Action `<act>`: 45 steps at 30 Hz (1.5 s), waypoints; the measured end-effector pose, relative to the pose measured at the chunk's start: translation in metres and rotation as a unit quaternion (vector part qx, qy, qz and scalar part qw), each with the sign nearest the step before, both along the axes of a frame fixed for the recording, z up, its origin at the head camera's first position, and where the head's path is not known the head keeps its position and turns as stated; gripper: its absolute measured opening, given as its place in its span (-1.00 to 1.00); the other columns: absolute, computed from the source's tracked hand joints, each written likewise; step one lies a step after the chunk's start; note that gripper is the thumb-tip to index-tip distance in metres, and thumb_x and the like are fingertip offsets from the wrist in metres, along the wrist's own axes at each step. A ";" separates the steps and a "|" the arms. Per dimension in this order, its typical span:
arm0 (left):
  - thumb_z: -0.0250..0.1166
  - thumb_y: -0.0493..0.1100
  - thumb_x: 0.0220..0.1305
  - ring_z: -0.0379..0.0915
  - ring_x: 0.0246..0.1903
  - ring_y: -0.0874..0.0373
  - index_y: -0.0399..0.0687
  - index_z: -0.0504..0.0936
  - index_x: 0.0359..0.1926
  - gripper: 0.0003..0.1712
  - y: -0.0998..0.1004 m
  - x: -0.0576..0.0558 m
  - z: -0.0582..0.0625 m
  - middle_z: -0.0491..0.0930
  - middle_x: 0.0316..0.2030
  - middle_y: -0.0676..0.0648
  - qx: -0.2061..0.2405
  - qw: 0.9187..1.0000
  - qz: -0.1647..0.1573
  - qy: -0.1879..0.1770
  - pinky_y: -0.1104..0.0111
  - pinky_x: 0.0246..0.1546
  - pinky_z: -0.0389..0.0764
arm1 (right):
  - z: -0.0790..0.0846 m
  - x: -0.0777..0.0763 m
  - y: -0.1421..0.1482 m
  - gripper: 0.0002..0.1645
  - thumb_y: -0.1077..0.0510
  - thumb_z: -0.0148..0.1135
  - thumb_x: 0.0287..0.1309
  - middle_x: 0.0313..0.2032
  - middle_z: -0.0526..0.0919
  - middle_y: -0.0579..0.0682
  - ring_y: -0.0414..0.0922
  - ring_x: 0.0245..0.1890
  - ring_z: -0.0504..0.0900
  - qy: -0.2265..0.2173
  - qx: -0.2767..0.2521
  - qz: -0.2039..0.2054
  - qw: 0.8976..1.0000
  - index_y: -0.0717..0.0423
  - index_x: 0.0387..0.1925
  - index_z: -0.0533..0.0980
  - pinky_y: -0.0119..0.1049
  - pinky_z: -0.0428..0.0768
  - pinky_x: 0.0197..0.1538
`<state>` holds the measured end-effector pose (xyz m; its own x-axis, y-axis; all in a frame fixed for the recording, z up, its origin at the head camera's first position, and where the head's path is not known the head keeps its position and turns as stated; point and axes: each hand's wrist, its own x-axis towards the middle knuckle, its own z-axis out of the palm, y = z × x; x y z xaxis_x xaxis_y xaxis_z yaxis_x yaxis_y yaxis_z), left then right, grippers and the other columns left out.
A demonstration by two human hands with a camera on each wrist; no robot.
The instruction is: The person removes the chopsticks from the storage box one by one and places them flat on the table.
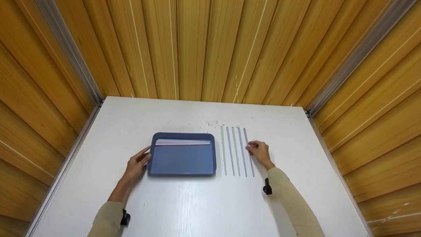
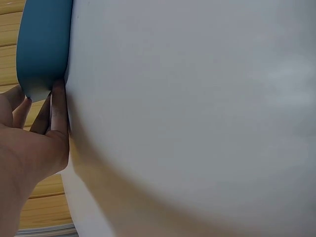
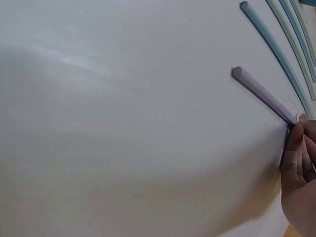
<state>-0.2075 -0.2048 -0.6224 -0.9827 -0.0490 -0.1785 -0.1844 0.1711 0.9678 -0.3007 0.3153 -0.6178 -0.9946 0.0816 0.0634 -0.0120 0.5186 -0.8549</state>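
At the right end of a row of straws, my right hand (image 1: 259,151) pinches a purple straw (image 1: 251,166) between thumb and fingertips. In the right wrist view that purple straw (image 3: 261,91) runs at a slant from the fingers, close to the white surface. Several pale blue and green straws (image 1: 239,154) lie side by side to its left. On the other side, my left hand (image 1: 135,164) touches the left wall of a blue tray (image 1: 184,172), its fingers fairly straight. A bundle of striped straws (image 1: 182,142) lies along the tray's far side.
Everything stands on a white table (image 1: 184,207). Wood-patterned walls (image 1: 190,49) enclose its back and sides, with grey metal posts (image 1: 70,49) in the corners. Small dark marks (image 1: 212,123) show on the tabletop behind the straws.
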 end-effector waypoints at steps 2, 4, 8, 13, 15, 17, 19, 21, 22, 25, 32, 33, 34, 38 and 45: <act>0.13 -0.12 0.57 0.26 0.45 -0.25 -0.10 0.30 0.52 -0.41 0.001 0.000 0.000 0.31 0.44 -0.41 0.003 1.000 0.001 -0.001 -0.01 0.46 0.38 | 0.003 -0.001 0.000 -0.73 0.38 0.41 0.17 -0.30 0.74 0.32 -0.29 -0.51 0.63 0.002 0.008 0.002 1.000 0.47 -0.10 0.66 -0.58 0.62 -0.45; 0.13 -0.11 0.57 0.25 0.46 -0.25 -0.09 0.30 0.52 -0.41 0.000 0.000 0.000 0.31 0.45 -0.40 0.004 1.000 -0.001 -0.003 -0.01 0.46 0.38 | 0.005 -0.002 0.001 -0.73 0.38 0.42 0.16 -0.32 0.75 0.31 -0.29 -0.53 0.61 0.008 0.017 0.005 1.000 0.46 -0.11 0.67 -0.60 0.58 -0.49; 0.11 -0.13 0.58 0.24 0.46 -0.25 -0.08 0.29 0.53 -0.42 -0.002 0.001 -0.001 0.31 0.45 -0.39 0.002 1.000 -0.005 -0.005 0.00 0.47 0.37 | 0.014 -0.004 0.001 -0.73 0.37 0.41 0.16 -0.34 0.75 0.32 -0.25 -0.52 0.62 0.025 0.041 0.025 0.999 0.47 -0.12 0.67 -0.63 0.51 -0.50; 0.10 -0.12 0.59 0.27 0.45 -0.28 -0.09 0.28 0.54 -0.41 -0.004 0.002 0.000 0.32 0.44 -0.41 -0.013 1.000 -0.010 -0.001 0.00 0.43 0.41 | 0.030 -0.007 -0.008 -0.70 0.35 0.43 0.17 -0.33 0.75 0.31 -0.21 -0.45 0.67 0.047 0.041 0.064 0.996 0.49 -0.08 0.66 -0.64 0.55 -0.44; 0.11 -0.11 0.59 0.28 0.44 -0.28 -0.08 0.29 0.53 -0.41 -0.004 0.002 0.000 0.33 0.43 -0.41 -0.019 1.000 -0.010 -0.002 0.00 0.42 0.43 | 0.038 -0.008 -0.015 -0.69 0.34 0.43 0.18 -0.32 0.75 0.31 -0.22 -0.45 0.66 0.055 0.037 0.083 0.994 0.48 -0.07 0.66 -0.63 0.56 -0.43; 0.12 -0.11 0.58 0.29 0.44 -0.27 -0.09 0.29 0.53 -0.41 -0.004 0.002 -0.001 0.34 0.43 -0.42 -0.020 1.000 -0.009 -0.002 0.00 0.42 0.43 | 0.045 -0.010 -0.024 -0.69 0.34 0.43 0.18 -0.32 0.75 0.31 -0.25 -0.45 0.65 0.064 0.032 0.103 0.992 0.48 -0.07 0.66 -0.63 0.56 -0.43; 0.12 -0.13 0.58 0.30 0.43 -0.26 -0.09 0.31 0.52 -0.42 -0.003 0.002 -0.001 0.35 0.42 -0.41 -0.018 1.000 -0.006 -0.003 0.00 0.42 0.43 | 0.051 -0.012 -0.034 -0.70 0.34 0.43 0.18 -0.32 0.75 0.31 -0.27 -0.45 0.64 0.074 0.026 0.124 0.989 0.48 -0.08 0.66 -0.62 0.56 -0.43; 0.12 -0.14 0.58 0.30 0.43 -0.25 -0.09 0.31 0.52 -0.42 -0.003 0.002 -0.001 0.35 0.42 -0.41 -0.020 1.000 -0.006 -0.002 0.01 0.42 0.43 | 0.057 -0.014 -0.045 -0.71 0.33 0.44 0.17 -0.33 0.75 0.30 -0.25 -0.44 0.66 0.091 0.031 0.147 0.984 0.46 -0.10 0.67 -0.62 0.56 -0.43; 0.12 -0.13 0.58 0.30 0.43 -0.25 -0.09 0.31 0.52 -0.42 -0.003 0.002 -0.001 0.35 0.42 -0.41 -0.020 1.000 -0.007 0.000 0.00 0.42 0.43 | 0.059 -0.015 -0.052 -0.71 0.33 0.45 0.17 -0.34 0.75 0.31 -0.20 -0.44 0.68 0.099 0.033 0.160 0.981 0.46 -0.11 0.67 -0.62 0.56 -0.41; 0.11 -0.12 0.58 0.30 0.44 -0.25 -0.08 0.31 0.52 -0.43 -0.004 0.002 0.000 0.35 0.42 -0.40 -0.020 1.000 -0.009 0.003 0.01 0.42 0.43 | 0.067 -0.018 -0.072 -0.73 0.32 0.45 0.17 -0.35 0.76 0.29 -0.03 -0.40 0.73 0.118 0.040 0.202 0.971 0.43 -0.12 0.68 -0.57 0.61 -0.35; 0.10 -0.12 0.59 0.29 0.44 -0.23 -0.09 0.30 0.53 -0.42 -0.003 0.000 0.002 0.35 0.42 -0.40 -0.007 1.000 -0.012 0.006 0.02 0.43 0.43 | 0.083 -0.022 -0.129 -0.71 0.29 0.42 0.21 -0.28 0.78 0.27 0.17 -0.27 0.76 0.101 0.063 0.295 0.948 0.38 -0.06 0.68 -0.19 0.75 -0.15; 0.10 -0.13 0.59 0.30 0.43 -0.23 -0.09 0.30 0.53 -0.43 -0.002 0.000 0.002 0.36 0.42 -0.40 -0.007 1.000 -0.011 0.004 0.03 0.43 0.43 | 0.084 -0.022 -0.138 -0.71 0.29 0.42 0.22 -0.27 0.78 0.27 0.16 -0.26 0.76 0.096 0.066 0.307 0.945 0.37 -0.05 0.68 -0.16 0.75 -0.14; 0.10 -0.12 0.59 0.30 0.43 -0.22 -0.08 0.30 0.53 -0.42 -0.002 0.000 0.003 0.36 0.42 -0.39 -0.009 1.000 -0.011 0.001 0.03 0.43 0.44 | 0.086 -0.022 -0.147 -0.70 0.28 0.41 0.22 -0.25 0.78 0.27 0.14 -0.25 0.76 0.088 0.067 0.319 0.941 0.38 -0.04 0.67 -0.15 0.75 -0.13; 0.11 -0.11 0.59 0.31 0.41 -0.22 -0.09 0.30 0.53 -0.42 -0.001 0.001 0.004 0.37 0.41 -0.40 -0.005 1.000 -0.008 -0.002 0.02 0.41 0.46 | 0.087 -0.019 -0.180 -0.67 0.26 0.42 0.23 -0.20 0.77 0.27 0.09 -0.22 0.74 0.064 0.076 0.360 0.927 0.39 -0.03 0.67 -0.27 0.75 -0.09; 0.09 -0.13 0.59 0.24 0.46 -0.30 -0.11 0.27 0.54 -0.41 -0.002 0.002 0.002 0.30 0.45 -0.43 0.007 1.000 -0.012 0.001 -0.03 0.43 0.41 | 0.079 -0.010 -0.223 -0.70 0.32 0.38 0.24 -0.19 0.79 0.28 0.15 -0.18 0.77 0.055 0.091 0.419 0.902 0.41 -0.02 0.66 -0.25 0.77 -0.02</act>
